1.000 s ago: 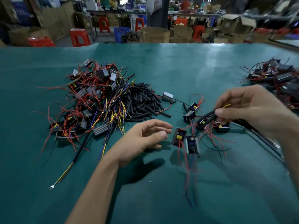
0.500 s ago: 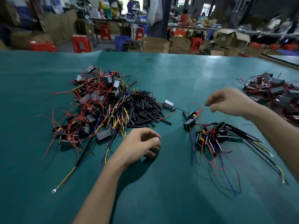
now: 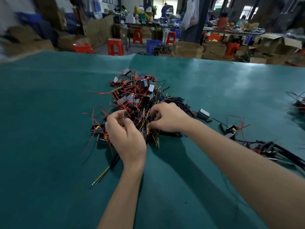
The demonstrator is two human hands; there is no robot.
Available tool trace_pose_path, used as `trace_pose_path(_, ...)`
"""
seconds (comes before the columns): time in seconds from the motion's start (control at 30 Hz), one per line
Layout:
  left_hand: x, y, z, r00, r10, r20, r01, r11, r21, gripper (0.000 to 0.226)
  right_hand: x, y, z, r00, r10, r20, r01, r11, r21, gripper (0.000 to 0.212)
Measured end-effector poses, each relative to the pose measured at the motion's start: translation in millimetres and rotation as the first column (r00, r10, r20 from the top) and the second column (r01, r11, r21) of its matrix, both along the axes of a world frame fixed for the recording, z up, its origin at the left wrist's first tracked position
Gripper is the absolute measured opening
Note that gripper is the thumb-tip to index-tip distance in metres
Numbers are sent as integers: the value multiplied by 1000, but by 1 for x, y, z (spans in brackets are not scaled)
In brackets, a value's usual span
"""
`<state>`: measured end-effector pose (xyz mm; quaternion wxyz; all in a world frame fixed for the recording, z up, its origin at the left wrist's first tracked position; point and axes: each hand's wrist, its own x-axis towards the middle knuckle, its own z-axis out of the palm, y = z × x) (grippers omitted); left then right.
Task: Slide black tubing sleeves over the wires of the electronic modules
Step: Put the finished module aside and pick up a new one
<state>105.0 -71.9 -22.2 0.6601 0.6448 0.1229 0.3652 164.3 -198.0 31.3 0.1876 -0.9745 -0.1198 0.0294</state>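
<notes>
My left hand (image 3: 127, 134) hangs over the near left side of the pile (image 3: 137, 100), which sits about mid-table (image 3: 49, 113), well back from the near edge. Its fingers (image 3: 115, 116) are curled, thumb and forefinger drawn close at a red wire (image 3: 92, 116); blur keeps me from saying whether they truly pinch it. Under the palm lie two black modules (image 3: 97, 128) with yellow parts, their red leads splaying toward the left edge.

Just right of that, my right hand (image 3: 168, 118) rests on the pile's right side, fingers bent down among the yellow-tipped wires (image 3: 148, 129) and the heap of sleeves (image 3: 178, 100) behind it. I cannot tell if anything is caught between them.

Further right, a lone module (image 3: 203, 113) lies apart from the pile, and a sleeved batch (image 3: 267, 146) trails toward the right edge; another heap (image 3: 297, 103) sits at that edge.

I judge this the picking step: fetching a fresh module and a sleeve. Next I need to lift one module free of the tangle, gather its wires straight, and take one sleeve so its open end can meet the wire tips.
</notes>
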Motion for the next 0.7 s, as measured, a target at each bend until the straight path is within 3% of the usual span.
trace_pose_path(0.1, 2, 4, -2, 1000, 30, -2, -30, 999, 17, 20, 3, 13, -12, 998, -64, 11, 64, 998, 17, 40)
trace_pose_path(0.23, -3, 0, 2, 994, 25, 102, -30, 999, 43, 20, 4, 25, -11, 988, -129, 82, 129, 992, -6, 9)
trace_pose_path(0.3, -5, 4, 8, 985, 31, 168, -24, 999, -47, 23, 1, 30, -8, 995, -51, 91, 49, 999, 16, 7)
trace_pose_path(0.37, -6, 10, 14, 973, 28, 230, 1, 992, -127, 25, -7, 39, -5, 991, 121, 60, -121, 993, 3, 17)
trace_pose_path(0.43, -9, 13, 18, 961, 23, 276, 28, 983, -179, 27, -15, 48, -10, 967, 252, 45, -246, 962, -121, 31)
trace_pose_path(0.5, -11, 16, 20, 954, 29, 297, 41, 972, -229, 28, -18, 52, -18, 954, 295, 52, -282, 942, -181, 31)
trace_pose_path(0.63, -8, 30, 19, 952, 136, 273, -55, 958, -282, 29, -14, 43, -11, 976, 215, 42, -214, 976, -31, 24)
trace_pose_path(0.7, -5, 35, 15, 940, 202, 275, -133, 959, -249, 28, -13, 34, 1, 988, 152, 38, -156, 974, 165, 22)
